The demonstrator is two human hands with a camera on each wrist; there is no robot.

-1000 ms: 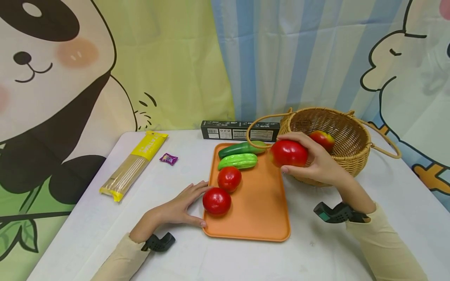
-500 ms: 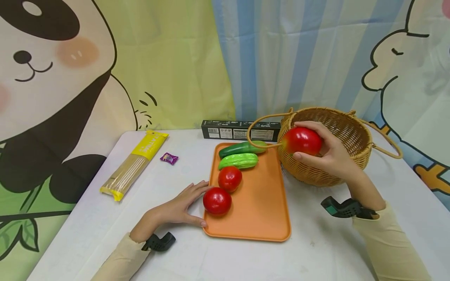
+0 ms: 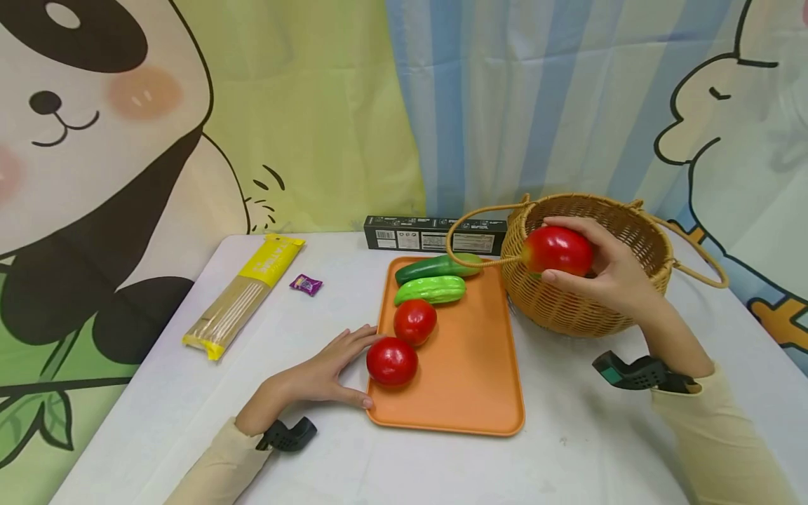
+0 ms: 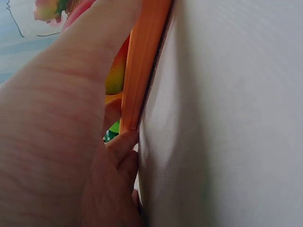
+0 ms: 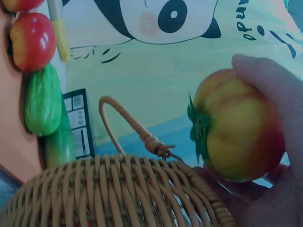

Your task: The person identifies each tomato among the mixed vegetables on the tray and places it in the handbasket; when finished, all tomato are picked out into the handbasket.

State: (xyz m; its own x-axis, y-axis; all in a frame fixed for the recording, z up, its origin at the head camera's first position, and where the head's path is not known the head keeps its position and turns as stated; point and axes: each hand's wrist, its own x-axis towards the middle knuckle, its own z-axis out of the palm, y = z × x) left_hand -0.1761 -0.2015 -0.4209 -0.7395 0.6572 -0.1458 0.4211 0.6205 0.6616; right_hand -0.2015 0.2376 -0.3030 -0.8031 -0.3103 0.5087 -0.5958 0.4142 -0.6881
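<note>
My right hand [image 3: 621, 277] grips a red tomato [image 3: 562, 251] above the near side of a wicker basket [image 3: 568, 315]. In the right wrist view, the tomato [image 5: 241, 127] shows a yellow end and green leafy top, beside the basket rim. My left hand [image 3: 318, 370] rests at the left edge of an orange tray [image 3: 470, 372], fingers and thumb spread along it. On that tray lie two more tomatoes, the nearer one [image 3: 392, 361] and the farther one [image 3: 414, 322]. Behind them are a light green bumpy cucumber [image 3: 431, 289] and a dark green cucumber [image 3: 429, 268].
A long black box [image 3: 435, 235] stands behind the tray. The basket's handle [image 3: 454, 235] loops out leftward over the tray's far corner. To the left lie a yellow-ended noodle packet [image 3: 246, 294] and a small purple wrapped candy [image 3: 306, 284]. A printed curtain hangs behind.
My right hand has carried the tomato rightward and slightly up, from over the tray's edge to the basket. A red and yellow item seen inside the basket is now hidden. My left hand stays put.
</note>
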